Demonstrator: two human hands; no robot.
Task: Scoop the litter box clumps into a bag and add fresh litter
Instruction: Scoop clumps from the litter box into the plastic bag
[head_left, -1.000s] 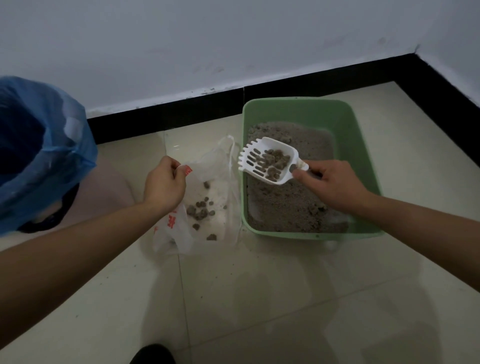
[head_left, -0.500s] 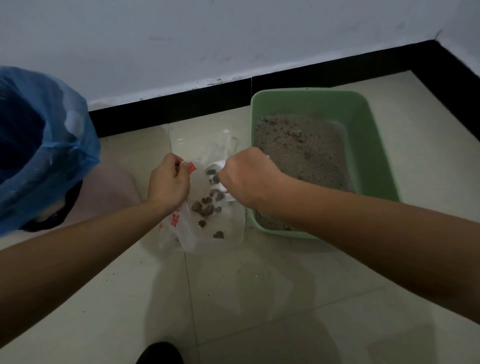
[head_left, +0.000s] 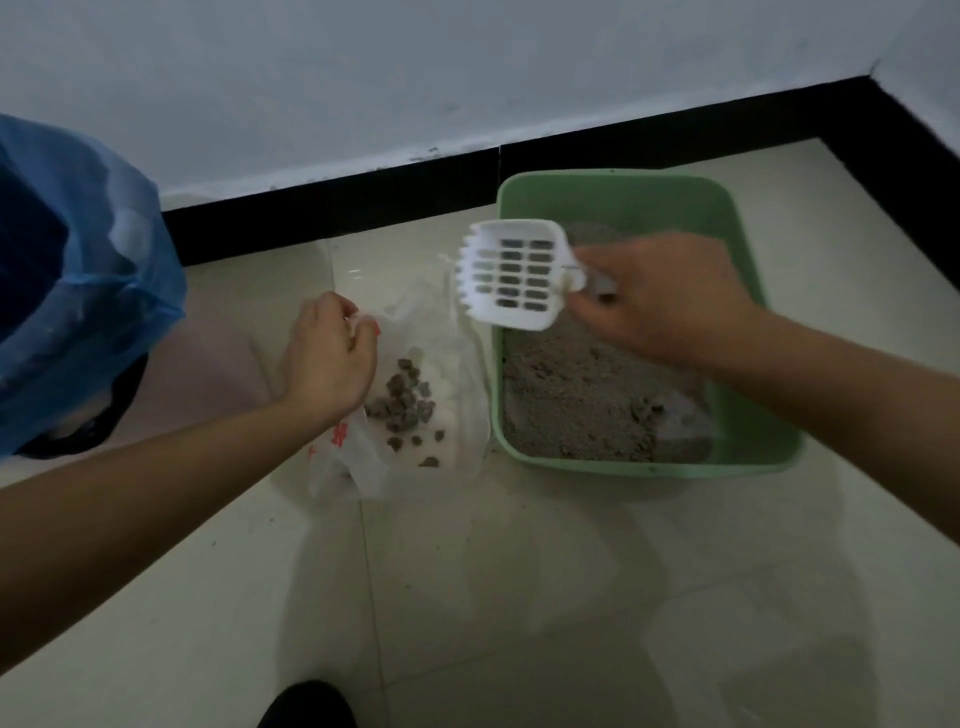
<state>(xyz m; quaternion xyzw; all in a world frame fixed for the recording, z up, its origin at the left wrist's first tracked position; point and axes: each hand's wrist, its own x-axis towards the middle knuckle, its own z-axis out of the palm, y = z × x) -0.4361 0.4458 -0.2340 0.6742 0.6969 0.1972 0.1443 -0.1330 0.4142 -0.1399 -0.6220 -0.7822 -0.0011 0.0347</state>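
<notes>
Floor (head_left: 519, 597): pale tile; I see everything for this job sitting on it, near the dark skirting.
Litter box (head_left: 748, 249): green tray on my right, long axis running away from me toward the wall. Grey litter (head_left: 571, 400) fills it, with a bare pale patch at the near right corner.
Bag (head_left: 457, 364): clear plastic with red print, just beside the box's left wall, mouth lifted on its left side.
Clumps in bag (head_left: 402, 402): a dark heap on the bag's bottom, touching my left wrist side.
Clump left in box (head_left: 644, 413): one lumpy cluster near the bare patch, toward the near right; this is what I judge the next scoop is for.
Right hand (head_left: 660, 296): fingers closed round the scoop's handle, hovering over the box's left half.
Scoop (head_left: 511, 275): white, slotted, empty as far as I can tell; handle points right, teeth point left toward the bag, over the box's left rim.
Left hand (head_left: 327, 358): fingers pinched on the bag's rim, holding it open.
Key relation: the remaining clump lies nearer me and to the right of the scoop, behind its teeth, so I would have to turn the scoop round before digging. The right hand is the nearer one.
</notes>
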